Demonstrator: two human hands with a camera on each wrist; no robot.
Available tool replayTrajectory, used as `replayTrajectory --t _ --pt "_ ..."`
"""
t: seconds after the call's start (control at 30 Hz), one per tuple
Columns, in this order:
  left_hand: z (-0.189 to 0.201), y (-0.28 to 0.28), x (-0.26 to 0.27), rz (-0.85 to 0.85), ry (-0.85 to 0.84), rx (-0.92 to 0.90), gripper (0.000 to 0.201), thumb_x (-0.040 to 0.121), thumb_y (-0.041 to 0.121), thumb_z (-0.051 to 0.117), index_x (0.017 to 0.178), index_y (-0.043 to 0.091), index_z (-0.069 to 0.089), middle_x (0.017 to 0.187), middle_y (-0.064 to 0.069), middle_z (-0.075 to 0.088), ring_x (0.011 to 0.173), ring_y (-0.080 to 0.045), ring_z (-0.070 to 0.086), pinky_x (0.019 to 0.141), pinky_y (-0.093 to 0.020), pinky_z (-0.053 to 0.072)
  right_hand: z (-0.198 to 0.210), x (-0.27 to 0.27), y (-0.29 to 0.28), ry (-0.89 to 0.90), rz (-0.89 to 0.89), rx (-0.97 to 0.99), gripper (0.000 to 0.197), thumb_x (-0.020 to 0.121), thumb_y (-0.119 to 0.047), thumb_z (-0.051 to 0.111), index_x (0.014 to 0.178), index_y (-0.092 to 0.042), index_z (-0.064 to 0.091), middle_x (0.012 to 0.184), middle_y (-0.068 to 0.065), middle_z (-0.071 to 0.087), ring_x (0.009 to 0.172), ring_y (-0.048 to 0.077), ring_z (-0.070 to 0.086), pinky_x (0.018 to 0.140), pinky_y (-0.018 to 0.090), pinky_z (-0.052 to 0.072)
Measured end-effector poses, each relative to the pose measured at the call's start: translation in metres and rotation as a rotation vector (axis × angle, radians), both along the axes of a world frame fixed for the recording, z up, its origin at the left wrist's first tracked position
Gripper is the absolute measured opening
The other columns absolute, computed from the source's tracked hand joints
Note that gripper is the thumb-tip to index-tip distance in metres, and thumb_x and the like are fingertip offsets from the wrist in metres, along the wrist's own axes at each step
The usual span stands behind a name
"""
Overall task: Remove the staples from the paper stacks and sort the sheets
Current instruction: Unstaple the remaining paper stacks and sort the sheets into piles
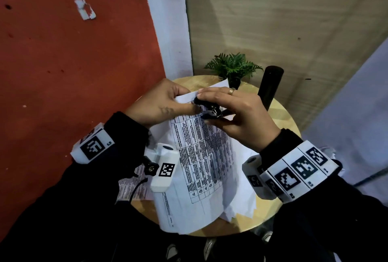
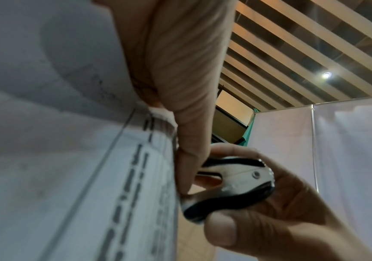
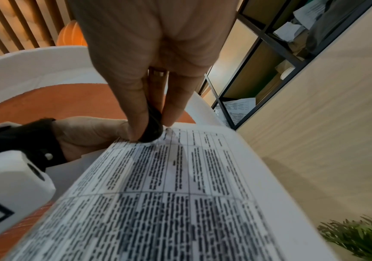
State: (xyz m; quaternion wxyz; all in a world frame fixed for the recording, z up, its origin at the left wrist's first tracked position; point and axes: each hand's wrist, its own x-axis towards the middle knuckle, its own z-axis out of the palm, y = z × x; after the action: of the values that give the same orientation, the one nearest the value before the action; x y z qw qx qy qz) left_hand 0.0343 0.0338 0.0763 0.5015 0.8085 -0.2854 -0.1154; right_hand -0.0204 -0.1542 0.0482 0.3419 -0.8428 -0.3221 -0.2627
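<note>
A stapled stack of printed sheets (image 1: 197, 156) with a table of text is lifted off the round wooden table (image 1: 279, 119). My left hand (image 1: 159, 102) pinches the stack's far top corner, thumb on top. My right hand (image 1: 228, 112) grips a black and chrome staple remover (image 1: 210, 109) with its jaws at that same corner. In the left wrist view the staple remover (image 2: 227, 187) sits between thumb and fingers beside the paper edge (image 2: 136, 176). In the right wrist view the fingers (image 3: 136, 109) press the remover (image 3: 153, 127) onto the sheet (image 3: 180, 194). The staple itself is hidden.
Loose white sheets (image 1: 241, 203) lie under the stack on the table, and another printed sheet (image 1: 134, 186) hangs off its left side. A small green plant (image 1: 233, 66) and a black cylinder (image 1: 270, 85) stand at the far edge. A red wall (image 1: 73, 62) is to the left.
</note>
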Motion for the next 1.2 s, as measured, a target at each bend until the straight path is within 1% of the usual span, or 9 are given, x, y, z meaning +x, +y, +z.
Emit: replayTrajectory --t 0.1,0.3,0.37,0.47,0.57,0.87,1.07,1.13,1.2 --pt "0.0020 0.0004 -0.0020 0.003 0.040 -0.005 0.035 0.061 0.017 0.076 0.083 -0.010 0.070 0.075 -0.012 0.061 0.068 -0.016 0.048 0.059 -0.024 0.037 -0.0004 0.0000 0.0001 -0.002 -0.001 0.017 0.043 0.074 -0.015 0.073 0.114 -0.001 0.065 0.115 0.012 0.066 0.105 0.023 0.064 0.081 0.032 0.056" --pt "0.0031 0.0014 -0.0035 0.004 0.085 -0.014 0.035 0.057 0.014 0.083 0.083 -0.006 0.070 0.078 -0.019 0.064 0.066 -0.017 0.051 0.059 -0.022 0.040 -0.0001 0.0006 -0.0001 0.006 0.010 0.013 0.041 0.073 -0.013 0.074 0.111 -0.002 0.066 0.111 0.011 0.067 0.101 0.022 0.065 0.079 0.030 0.056" --pt "0.0029 0.0007 -0.0033 0.011 0.094 -0.016 0.030 0.058 0.011 0.081 0.081 -0.004 0.070 0.073 -0.015 0.064 0.064 -0.014 0.052 0.059 -0.022 0.040 0.0012 0.0008 -0.0004 -0.004 0.011 0.004 0.040 0.073 -0.013 0.074 0.111 -0.002 0.066 0.111 0.011 0.067 0.100 0.021 0.065 0.079 0.027 0.055" --pt "0.0052 -0.0004 -0.0040 0.004 0.117 -0.018 0.014 0.064 -0.002 0.079 0.074 0.004 0.071 0.062 0.003 0.065 0.057 -0.004 0.053 0.055 -0.013 0.043 0.0041 0.0004 -0.0011 -0.023 0.024 -0.026 0.039 0.073 -0.011 0.074 0.110 -0.002 0.067 0.111 0.010 0.068 0.100 0.021 0.066 0.077 0.026 0.055" --pt "0.0068 -0.0008 -0.0041 -0.015 0.118 -0.009 0.015 0.069 -0.008 0.074 0.074 0.006 0.071 0.064 0.004 0.067 0.061 -0.005 0.056 0.058 -0.012 0.045 0.0071 -0.0005 -0.0013 -0.033 0.038 -0.059 0.039 0.073 -0.012 0.073 0.110 -0.002 0.067 0.111 0.010 0.068 0.098 0.023 0.066 0.074 0.025 0.054" --pt "0.0068 -0.0003 -0.0056 -0.017 0.136 -0.004 0.017 0.068 -0.011 0.072 0.076 0.004 0.069 0.059 0.008 0.065 0.058 -0.002 0.054 0.055 -0.011 0.044 0.0071 0.0003 0.0006 -0.048 0.009 -0.101 0.033 0.075 -0.017 0.072 0.106 -0.006 0.068 0.104 0.010 0.070 0.091 0.029 0.068 0.067 0.043 0.057" --pt "0.0082 0.0016 -0.0061 -0.028 0.149 -0.014 0.014 0.067 -0.009 0.074 0.078 -0.001 0.068 0.062 0.005 0.065 0.060 -0.005 0.055 0.056 -0.012 0.045 0.0080 0.0006 0.0017 -0.073 -0.008 -0.098 0.027 0.074 -0.013 0.074 0.100 -0.006 0.069 0.096 0.006 0.070 0.085 0.027 0.067 0.069 0.042 0.055" --pt "0.0076 0.0027 -0.0069 -0.029 0.153 -0.041 0.018 0.064 -0.003 0.079 0.080 -0.002 0.069 0.067 0.000 0.065 0.065 -0.008 0.055 0.059 -0.013 0.045 0.0076 0.0005 0.0003 -0.046 -0.011 -0.065 0.029 0.075 -0.015 0.075 0.102 -0.007 0.069 0.098 0.004 0.070 0.086 0.024 0.067 0.069 0.041 0.055" --pt "0.0066 0.0033 -0.0085 -0.032 0.155 -0.057 0.023 0.066 0.009 0.074 0.084 -0.004 0.068 0.077 -0.007 0.063 0.072 -0.011 0.054 0.063 -0.015 0.043 0.0074 0.0001 -0.0010 -0.016 -0.009 -0.021 0.029 0.076 -0.017 0.075 0.102 -0.006 0.069 0.098 0.004 0.071 0.085 0.021 0.067 0.069 0.039 0.055"
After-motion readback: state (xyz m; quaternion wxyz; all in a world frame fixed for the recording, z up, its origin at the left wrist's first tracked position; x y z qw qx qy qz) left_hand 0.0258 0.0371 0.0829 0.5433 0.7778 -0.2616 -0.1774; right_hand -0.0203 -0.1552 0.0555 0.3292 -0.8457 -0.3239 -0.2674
